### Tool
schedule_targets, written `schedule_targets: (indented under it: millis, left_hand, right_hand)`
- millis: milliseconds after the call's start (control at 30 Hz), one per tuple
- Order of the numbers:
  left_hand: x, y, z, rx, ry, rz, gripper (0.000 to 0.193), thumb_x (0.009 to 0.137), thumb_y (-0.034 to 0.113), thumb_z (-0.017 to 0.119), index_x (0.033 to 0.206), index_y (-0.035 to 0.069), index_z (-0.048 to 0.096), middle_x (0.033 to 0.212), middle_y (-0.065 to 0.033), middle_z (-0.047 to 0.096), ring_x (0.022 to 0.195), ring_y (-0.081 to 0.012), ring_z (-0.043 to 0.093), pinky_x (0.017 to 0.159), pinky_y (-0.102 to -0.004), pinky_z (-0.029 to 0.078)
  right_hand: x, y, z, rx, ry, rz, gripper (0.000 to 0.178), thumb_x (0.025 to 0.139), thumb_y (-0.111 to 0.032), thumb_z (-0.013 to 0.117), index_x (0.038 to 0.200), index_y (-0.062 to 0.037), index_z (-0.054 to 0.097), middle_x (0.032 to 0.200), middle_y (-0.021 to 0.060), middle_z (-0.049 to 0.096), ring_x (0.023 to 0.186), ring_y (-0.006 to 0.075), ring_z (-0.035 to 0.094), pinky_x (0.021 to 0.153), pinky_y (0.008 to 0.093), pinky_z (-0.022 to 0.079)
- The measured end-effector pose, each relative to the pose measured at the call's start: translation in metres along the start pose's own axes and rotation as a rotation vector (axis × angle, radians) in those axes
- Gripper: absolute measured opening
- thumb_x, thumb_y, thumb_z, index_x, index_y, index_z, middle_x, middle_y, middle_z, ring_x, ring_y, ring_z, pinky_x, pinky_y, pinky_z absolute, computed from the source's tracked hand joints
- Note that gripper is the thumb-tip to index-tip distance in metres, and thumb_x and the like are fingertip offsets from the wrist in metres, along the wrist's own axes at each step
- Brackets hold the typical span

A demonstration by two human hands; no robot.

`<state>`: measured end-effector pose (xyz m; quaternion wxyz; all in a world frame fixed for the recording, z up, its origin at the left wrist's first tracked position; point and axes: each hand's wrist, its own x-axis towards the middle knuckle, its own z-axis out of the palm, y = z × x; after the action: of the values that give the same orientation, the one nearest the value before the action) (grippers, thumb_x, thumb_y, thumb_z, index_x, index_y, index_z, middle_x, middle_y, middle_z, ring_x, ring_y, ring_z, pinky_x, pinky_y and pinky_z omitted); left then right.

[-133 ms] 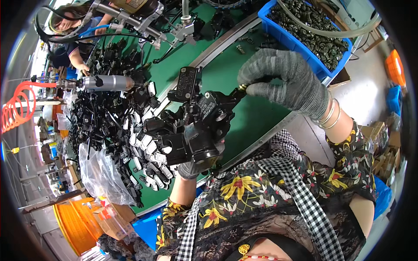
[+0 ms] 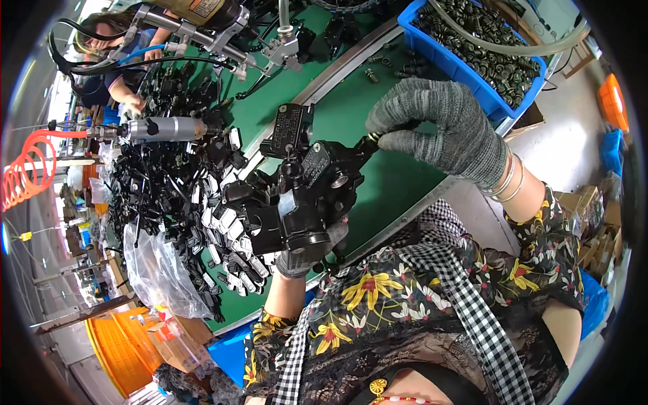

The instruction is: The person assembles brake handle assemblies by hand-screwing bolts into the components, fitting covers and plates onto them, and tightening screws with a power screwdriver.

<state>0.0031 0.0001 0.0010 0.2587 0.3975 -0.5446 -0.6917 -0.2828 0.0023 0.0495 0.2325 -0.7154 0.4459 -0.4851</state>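
My left hand, in a grey knit glove, grips a cluster of black brake master cylinders from beneath. Most of its fingers are hidden behind them. Two of the cylinders show flat rectangular lids with pale lettering and screws. My right hand, gloved the same way, pinches a small brass-tipped part between thumb and forefinger. That part meets the open end of the cylinder pointing right; how deep it sits I cannot tell.
A blue bin of small dark spring-like parts stands at the far right. Black castings and lidded pieces are heaped at left. An air screwdriver hangs above them on a red coiled hose. A metal-framed fixture and a co-worker are beyond.
My right hand has moved slightly left with the small part, toward the cylinder. The held cylinders have tilted a little. The co-worker's lower hand has shifted slightly.
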Motion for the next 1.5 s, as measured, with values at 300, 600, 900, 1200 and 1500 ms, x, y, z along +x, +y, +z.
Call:
schedule_targets:
  millis: [300, 600, 900, 1200, 1500]
  left_hand:
    - [0.001, -0.02, -0.023, -0.21, -0.11, -0.123, 0.067, 0.076, 0.013, 0.077, 0.135, 0.004, 0.045, 0.105, -0.0066, 0.062, 0.077, -0.017, 0.061, 0.064, -0.0296, 0.054]
    - [-0.002, 0.006, -0.007, 0.047, -0.136, -0.08, 0.067, 0.085, 0.031, 0.069, 0.138, 0.002, 0.041, 0.112, -0.0133, 0.061, 0.086, -0.0264, 0.063, 0.073, -0.0382, 0.055]
    - [0.01, -0.016, -0.018, -0.308, -0.196, -0.164, 0.074, 0.087, 0.049, 0.06, 0.139, 0.001, 0.04, 0.119, -0.0182, 0.058, 0.095, -0.0316, 0.061, 0.082, -0.043, 0.053]
    - [0.012, -0.025, -0.022, -0.605, -0.06, -0.163, 0.079, 0.085, 0.056, 0.056, 0.14, 0.0, 0.04, 0.124, -0.0198, 0.056, 0.102, -0.0323, 0.06, 0.088, -0.0438, 0.051]
    - [0.005, -0.015, -0.015, -0.301, 0.06, -0.082, 0.078, 0.084, 0.05, 0.059, 0.14, 0.0, 0.039, 0.124, -0.019, 0.056, 0.103, -0.031, 0.06, 0.089, -0.0429, 0.051]
  right_hand:
    - [0.002, -0.001, -0.011, -0.137, -0.024, -0.057, 0.022, 0.075, -0.023, 0.079, 0.09, -0.0087, 0.072, 0.086, 0.0073, 0.07, 0.077, 0.0232, 0.068, 0.07, 0.0331, 0.054]
    - [-0.005, 0.005, -0.002, -0.048, 0.001, 0.016, 0.024, 0.077, -0.026, 0.078, 0.089, -0.0064, 0.069, 0.081, 0.0082, 0.069, 0.073, 0.0237, 0.067, 0.066, 0.0324, 0.053]
    - [-0.008, 0.004, 0.007, -0.01, 0.07, 0.136, 0.028, 0.08, -0.03, 0.076, 0.083, -0.0055, 0.064, 0.073, 0.0099, 0.065, 0.066, 0.0261, 0.064, 0.061, 0.0341, 0.05]
    - [-0.006, 0.009, 0.017, -0.356, 0.123, 0.061, 0.033, 0.088, -0.034, 0.066, 0.076, -0.0046, 0.059, 0.069, 0.0142, 0.058, 0.062, 0.0329, 0.058, 0.058, 0.0402, 0.046]
    - [-0.001, 0.008, 0.006, -0.266, -0.168, 0.448, 0.051, 0.095, -0.048, 0.05, 0.078, -0.0021, 0.063, 0.064, 0.0177, 0.057, 0.064, 0.0334, 0.06, 0.062, 0.041, 0.049]
